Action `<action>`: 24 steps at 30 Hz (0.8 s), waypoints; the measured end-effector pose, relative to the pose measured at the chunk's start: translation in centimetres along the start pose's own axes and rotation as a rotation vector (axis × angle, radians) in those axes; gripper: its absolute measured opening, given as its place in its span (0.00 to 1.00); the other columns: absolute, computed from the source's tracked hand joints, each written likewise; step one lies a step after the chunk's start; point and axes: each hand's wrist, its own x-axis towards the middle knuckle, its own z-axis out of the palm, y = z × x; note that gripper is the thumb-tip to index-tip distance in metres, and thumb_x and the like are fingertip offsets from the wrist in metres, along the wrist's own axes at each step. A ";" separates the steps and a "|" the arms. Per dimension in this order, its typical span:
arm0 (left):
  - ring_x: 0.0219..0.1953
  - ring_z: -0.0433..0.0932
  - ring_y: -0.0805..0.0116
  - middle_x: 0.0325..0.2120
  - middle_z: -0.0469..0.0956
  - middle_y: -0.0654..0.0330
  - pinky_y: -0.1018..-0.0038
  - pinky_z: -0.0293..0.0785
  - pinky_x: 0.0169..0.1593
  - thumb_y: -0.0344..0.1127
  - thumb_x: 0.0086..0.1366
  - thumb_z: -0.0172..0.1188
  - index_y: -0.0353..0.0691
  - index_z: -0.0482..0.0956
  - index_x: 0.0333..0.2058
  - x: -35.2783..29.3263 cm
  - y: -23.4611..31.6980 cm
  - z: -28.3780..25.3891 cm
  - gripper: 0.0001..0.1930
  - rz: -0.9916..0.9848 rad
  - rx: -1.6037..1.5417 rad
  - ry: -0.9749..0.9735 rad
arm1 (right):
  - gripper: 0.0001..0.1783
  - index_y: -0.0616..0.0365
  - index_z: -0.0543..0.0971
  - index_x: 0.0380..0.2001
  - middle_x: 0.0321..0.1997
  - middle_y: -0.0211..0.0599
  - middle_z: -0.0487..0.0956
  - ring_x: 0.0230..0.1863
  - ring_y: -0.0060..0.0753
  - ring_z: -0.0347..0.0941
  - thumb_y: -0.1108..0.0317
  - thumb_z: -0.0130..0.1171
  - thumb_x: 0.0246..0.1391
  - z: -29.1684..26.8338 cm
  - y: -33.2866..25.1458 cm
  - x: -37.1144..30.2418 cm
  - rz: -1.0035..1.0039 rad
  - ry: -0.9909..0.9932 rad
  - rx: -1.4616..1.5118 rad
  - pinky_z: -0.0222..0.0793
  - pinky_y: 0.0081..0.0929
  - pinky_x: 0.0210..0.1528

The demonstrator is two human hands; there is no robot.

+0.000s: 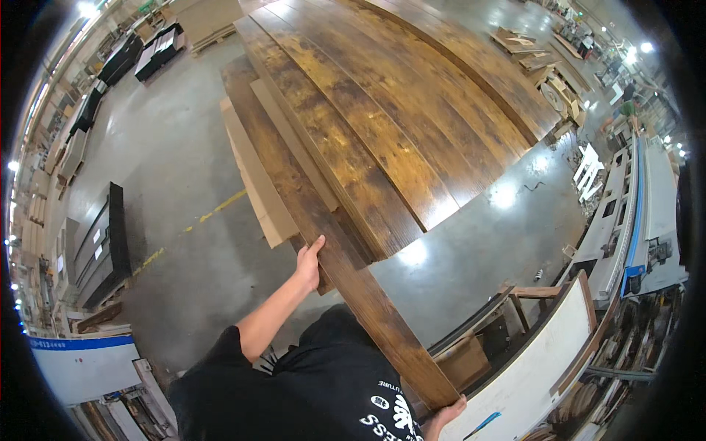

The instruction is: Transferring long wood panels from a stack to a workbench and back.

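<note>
A long, narrow wood-grain plank in dark brown slants across the middle, from beside the stack down to my body. My left hand grips its left edge about midway, thumb lying on top. At the plank's near end my right hand is closed around the corner, its fingers partly hidden beneath. Right of the plank lies a broad stack of glossy brown wood-grain boards, laid side by side at differing heights. A strip of tan cardboard shows along the plank's left side.
At lower right stands a white panel with a blue pen on it, beside an open wooden frame. A long machine bed runs along the right. Black stacked panels stand at left, past a yellow floor line.
</note>
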 end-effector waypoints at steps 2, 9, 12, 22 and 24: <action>0.57 0.78 0.57 0.55 0.79 0.53 0.58 0.75 0.61 0.47 0.75 0.60 0.33 0.74 0.58 3.7 -0.2 -1.0 0.24 -0.022 -0.004 0.011 | 0.26 0.66 0.73 0.57 0.55 0.44 0.75 0.54 0.38 0.70 0.51 0.45 0.77 1.7 0.6 0.5 -0.083 -0.009 -0.131 0.67 0.37 0.61; 0.41 0.88 0.49 0.34 0.86 0.46 0.55 0.83 0.45 0.57 0.72 0.59 0.29 0.83 0.43 10.3 5.3 -2.5 0.29 -0.237 1.165 0.027 | 0.28 0.67 0.66 0.64 0.59 0.50 0.73 0.56 0.46 0.72 0.51 0.42 0.78 9.8 -3.5 -2.3 0.220 -0.067 0.014 0.71 0.42 0.60; 0.48 0.84 0.41 0.40 0.85 0.40 0.50 0.79 0.53 0.55 0.70 0.61 0.24 0.76 0.51 9.9 5.7 -3.1 0.32 0.351 1.524 0.275 | 0.30 0.69 0.66 0.63 0.60 0.51 0.73 0.55 0.47 0.73 0.50 0.46 0.77 12.8 -3.6 -2.8 0.239 -0.110 -0.114 0.71 0.43 0.59; 0.66 0.66 0.31 0.64 0.68 0.30 0.49 0.60 0.71 0.55 0.71 0.61 0.22 0.61 0.69 14.2 -0.5 -3.7 0.43 0.882 1.324 0.463 | 0.34 0.69 0.61 0.70 0.70 0.51 0.67 0.68 0.45 0.66 0.51 0.48 0.75 27.2 -6.7 -7.9 0.269 -0.370 -0.013 0.62 0.42 0.71; 0.65 0.67 0.29 0.62 0.69 0.27 0.47 0.60 0.70 0.56 0.72 0.60 0.20 0.63 0.66 16.5 0.4 -3.8 0.42 0.778 1.395 0.500 | 0.39 0.68 0.57 0.73 0.71 0.57 0.66 0.72 0.49 0.62 0.49 0.50 0.74 29.7 -8.1 -9.4 0.224 -0.435 -0.190 0.56 0.43 0.74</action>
